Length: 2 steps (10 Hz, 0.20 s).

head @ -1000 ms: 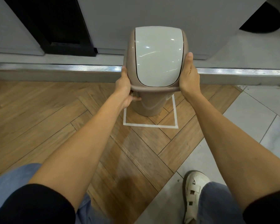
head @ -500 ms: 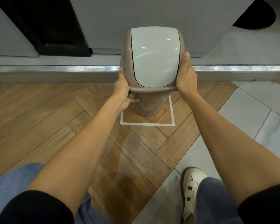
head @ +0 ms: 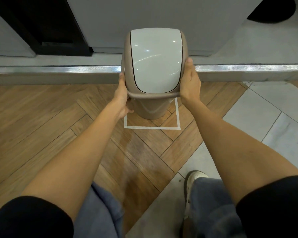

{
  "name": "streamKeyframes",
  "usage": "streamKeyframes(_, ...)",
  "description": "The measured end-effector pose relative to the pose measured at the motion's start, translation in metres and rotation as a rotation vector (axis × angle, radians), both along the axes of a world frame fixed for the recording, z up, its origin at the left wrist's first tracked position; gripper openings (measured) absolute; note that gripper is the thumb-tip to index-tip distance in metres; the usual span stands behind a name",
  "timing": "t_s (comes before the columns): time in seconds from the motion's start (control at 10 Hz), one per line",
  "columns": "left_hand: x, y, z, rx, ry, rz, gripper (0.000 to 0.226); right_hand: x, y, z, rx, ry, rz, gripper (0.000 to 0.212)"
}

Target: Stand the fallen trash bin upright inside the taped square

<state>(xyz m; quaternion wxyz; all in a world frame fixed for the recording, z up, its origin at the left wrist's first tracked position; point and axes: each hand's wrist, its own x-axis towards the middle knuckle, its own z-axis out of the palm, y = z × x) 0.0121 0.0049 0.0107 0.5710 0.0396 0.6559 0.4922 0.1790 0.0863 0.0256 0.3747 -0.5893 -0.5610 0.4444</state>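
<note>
A taupe trash bin with a pale grey swing lid stands upright on the wooden floor, its base inside the white taped square. My left hand grips the left side of the lid rim, fingers curled under it. My right hand presses flat against the right side of the rim, thumb pointing up. The far part of the square is hidden behind the bin.
A metal threshold strip and a low step run across just behind the bin, with a grey wall beyond. Grey floor tiles lie to the right. My shoe rests on the tiles near the bottom.
The bin and both hands hold the same grip; the bin has settled a little lower and squarer within the tape as the view shifted slightly.
</note>
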Motion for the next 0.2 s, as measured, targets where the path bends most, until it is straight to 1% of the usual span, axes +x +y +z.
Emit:
streamKeyframes(0.1, 0.000, -0.001, 0.016, -0.093, 0.072, 0.039, 0.071, 0.006, 0.003, 0.017, -0.032, -0.097, 0.013, 0.064)
streamKeyframes(0.2, -0.005, -0.001, 0.040, -0.204, 0.235, 0.148, 0.072, 0.018, 0.006, 0.045, -0.048, -0.204, 0.069, 0.061)
